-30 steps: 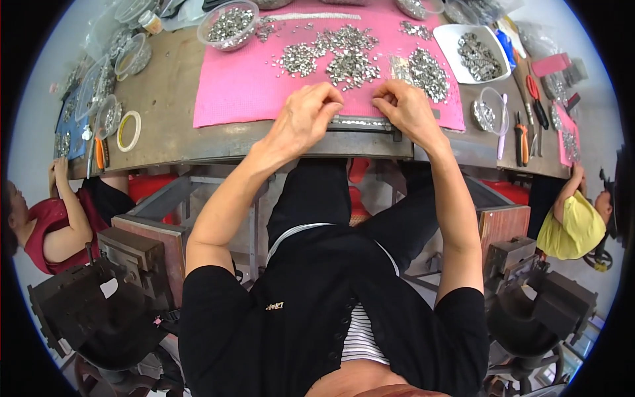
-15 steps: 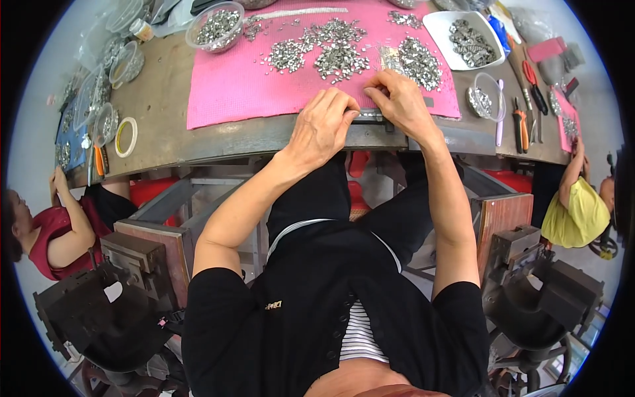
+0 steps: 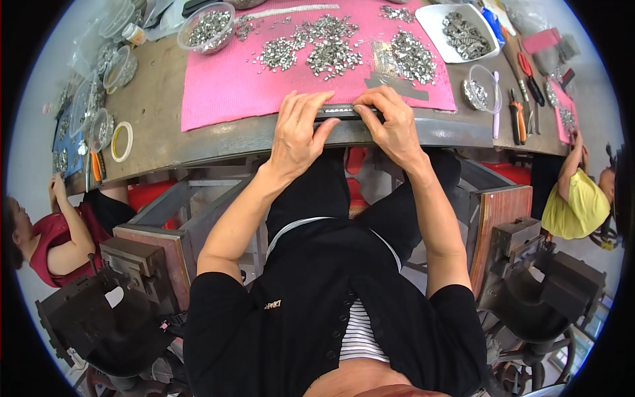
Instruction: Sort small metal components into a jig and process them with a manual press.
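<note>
A narrow dark metal bar (image 3: 340,112) lies along the front edge of the pink mat, with a row of small shiny pieces on it. My left hand (image 3: 297,135) grips its left end, fingers on the far side and thumb on the near side. At the right end, my right hand (image 3: 391,124) closes fingers and thumb around the bar. Both fingertips partly hide the ends. Beyond the hands, piles of small silvery metal pieces (image 3: 334,56) are spread on the pink mat (image 3: 218,92).
At the mat's far left stands a clear tub (image 3: 210,30) of metal pieces; a white tray (image 3: 433,33) sits far right. Right of the mat are a small round tub (image 3: 477,92) and orange-handled pliers (image 3: 518,119). A tape roll (image 3: 124,141) lies left. Co-workers sit on both sides.
My hands have moved apart from close together over the bar to its two ends. More of the bar and its row of pieces shows between them.
</note>
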A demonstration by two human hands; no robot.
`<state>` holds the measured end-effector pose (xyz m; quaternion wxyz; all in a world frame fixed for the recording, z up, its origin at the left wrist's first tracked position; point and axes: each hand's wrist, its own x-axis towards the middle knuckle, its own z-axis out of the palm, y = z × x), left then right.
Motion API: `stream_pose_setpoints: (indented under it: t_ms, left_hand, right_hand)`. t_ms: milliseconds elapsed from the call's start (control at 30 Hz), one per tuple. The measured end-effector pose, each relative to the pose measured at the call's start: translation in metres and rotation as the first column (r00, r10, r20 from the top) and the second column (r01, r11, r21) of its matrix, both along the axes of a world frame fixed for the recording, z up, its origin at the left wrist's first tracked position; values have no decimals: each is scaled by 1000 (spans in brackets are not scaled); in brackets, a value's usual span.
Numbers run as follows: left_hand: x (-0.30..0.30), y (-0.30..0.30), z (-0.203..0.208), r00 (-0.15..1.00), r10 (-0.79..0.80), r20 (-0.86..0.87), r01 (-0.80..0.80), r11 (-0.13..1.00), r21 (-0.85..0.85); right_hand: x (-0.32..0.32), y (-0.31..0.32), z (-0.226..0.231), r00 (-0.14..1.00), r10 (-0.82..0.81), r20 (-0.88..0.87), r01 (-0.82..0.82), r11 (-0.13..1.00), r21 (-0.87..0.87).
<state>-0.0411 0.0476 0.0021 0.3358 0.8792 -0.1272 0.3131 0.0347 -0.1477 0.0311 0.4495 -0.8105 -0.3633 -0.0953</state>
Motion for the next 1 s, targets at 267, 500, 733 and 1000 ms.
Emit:
stream_pose_setpoints:
  t_ms: [267,500,733,1000]
  left_hand:
    - [-5,20,6,990,131,-47,-128,990,54]
    - [0,26,1,989,116,-93,-108,990,87]
    - [43,-93,36,858,-489,-160,409,837,-362]
    - [75,-367,40,202,-948,-244,736,312,-601]
  right_hand:
    - [-2,-19,11,996,-30,90,44,987,-158]
    - [2,-66,4,994,10,-108,-26,988,-154]
    - [-86,-182,55,936,-348,-61,344,937,-66]
    - [-239,-323,72,363,-930,-55,931,365,-33]
